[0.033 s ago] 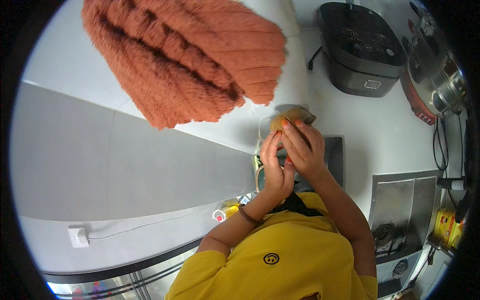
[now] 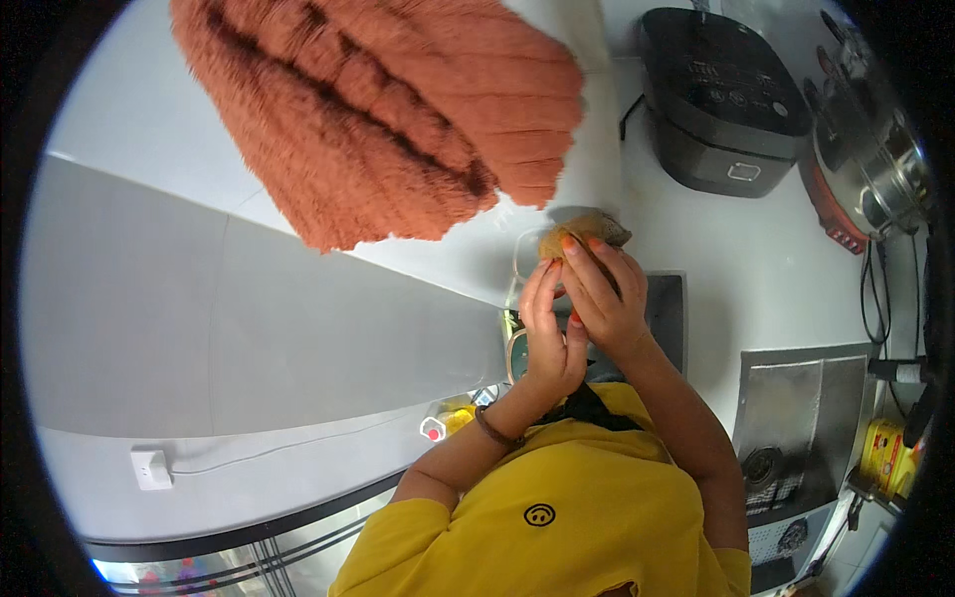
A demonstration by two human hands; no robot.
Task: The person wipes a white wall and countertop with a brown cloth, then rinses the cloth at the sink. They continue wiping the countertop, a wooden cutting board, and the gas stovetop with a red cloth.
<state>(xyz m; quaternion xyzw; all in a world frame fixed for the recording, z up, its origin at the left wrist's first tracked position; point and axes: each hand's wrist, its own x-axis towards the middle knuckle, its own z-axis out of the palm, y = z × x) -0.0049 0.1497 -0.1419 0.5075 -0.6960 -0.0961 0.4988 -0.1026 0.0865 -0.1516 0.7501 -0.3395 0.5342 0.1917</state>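
Note:
A tan-brown, crumpled-looking lump [image 2: 582, 231], darker at its right end, is held over the counter beyond my fingertips; its kind I cannot make out. My right hand [image 2: 609, 297] is closed on it, fingers bent over its near side. Pressed close beside is my left hand [image 2: 545, 323], fingers together and curled, its tips against the lump's lower left edge. Orange shows at several fingertips. What lies between the palms is hidden. A dark band [image 2: 494, 428] circles my left wrist. Behind my hands, a dark sink-like recess [image 2: 668, 323] is partly covered.
Shaggy orange-brown cloth [image 2: 398, 129] covers the far left counter. A black rice cooker [image 2: 726, 104] stands far right, beside a steel pot [image 2: 885, 149] on a red-brown base. A metal-framed panel [image 2: 806, 428] lies nearer right. Beside my left forearm is a yellow bottle [image 2: 453, 420].
The surroundings have shifted very slightly in the picture. My hands and the tan-brown lump keep the same pose.

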